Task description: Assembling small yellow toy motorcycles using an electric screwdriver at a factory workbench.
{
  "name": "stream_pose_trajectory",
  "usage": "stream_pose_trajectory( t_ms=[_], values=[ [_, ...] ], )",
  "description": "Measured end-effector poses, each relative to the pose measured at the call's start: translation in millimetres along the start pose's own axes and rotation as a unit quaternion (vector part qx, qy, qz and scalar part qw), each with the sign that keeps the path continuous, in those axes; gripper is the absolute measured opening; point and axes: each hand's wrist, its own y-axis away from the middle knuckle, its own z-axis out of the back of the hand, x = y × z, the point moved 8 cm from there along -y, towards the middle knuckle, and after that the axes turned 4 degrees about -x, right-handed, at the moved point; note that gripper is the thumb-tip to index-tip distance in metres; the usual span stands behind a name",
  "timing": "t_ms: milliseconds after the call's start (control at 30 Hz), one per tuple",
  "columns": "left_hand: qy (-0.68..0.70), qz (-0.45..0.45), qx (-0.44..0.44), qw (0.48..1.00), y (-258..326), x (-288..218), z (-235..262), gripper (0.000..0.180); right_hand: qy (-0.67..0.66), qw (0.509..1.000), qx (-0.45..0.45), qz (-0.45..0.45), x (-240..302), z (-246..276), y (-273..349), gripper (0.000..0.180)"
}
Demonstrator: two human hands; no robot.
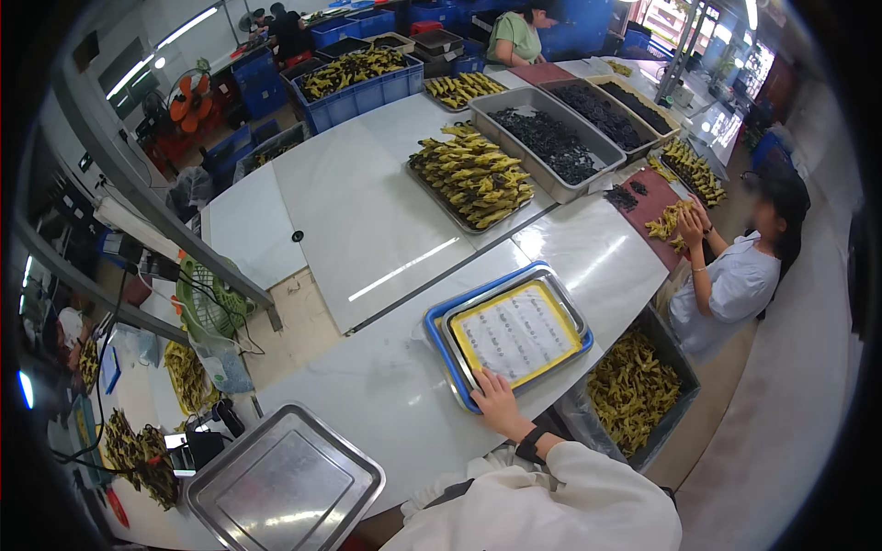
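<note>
At near edge of yellow-rimmed tray: right hand fingers flat, spread, touching rim.

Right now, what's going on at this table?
One hand rests on the near edge of a stack of trays, blue underneath, metal above, with a yellow-framed white sheet on top. Which hand it is, I cannot tell; the other is out of view. An empty metal tray sits nearer, to the left. A bin of yellow pieces stands to the right. Across the table, a person handles yellow pieces beside more filled trays.
</note>
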Motion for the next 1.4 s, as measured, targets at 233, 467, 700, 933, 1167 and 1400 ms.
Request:
stream_pose_trajectory(
  t_ms=[233,467,700,933,1167,1400],
  values=[
    [0.086,0.063,-0.071,0.992,5.8,74.8,-9.6,0.055,-0.311,0.925,-0.129,-0.175,-136.2,19.5,-125.1,0.051],
    [0.127,0.106,-0.087,0.982,7.4,118.5,-25.2,0.054,-0.712,0.346,-0.267,-0.55,-401.5,-150.4,-237.1,0.049],
    [0.128,0.141,-0.071,0.979,21.4,148.2,-7.9,0.054,-0.699,0.366,-0.263,-0.556,-416.5,-149.5,-252.4,0.045],
    [0.17,0.138,-0.139,0.966,32.2,154.5,-17.3,0.059,-0.751,0.31,-0.246,-0.529,-392.2,-139.3,-283.1,0.04],
    [0.169,0.155,-0.264,0.937,24.0,110.6,-52.8,0.061,-0.77,0.372,-0.168,-0.49,-341.4,-156.9,-301.6,0.022],
    [0.171,0.155,-0.257,0.938,18.2,101.4,-56.9,0.06,-0.805,0.409,-0.137,-0.406,-305.7,-160.9,-305.1,0.025]
  ],
)
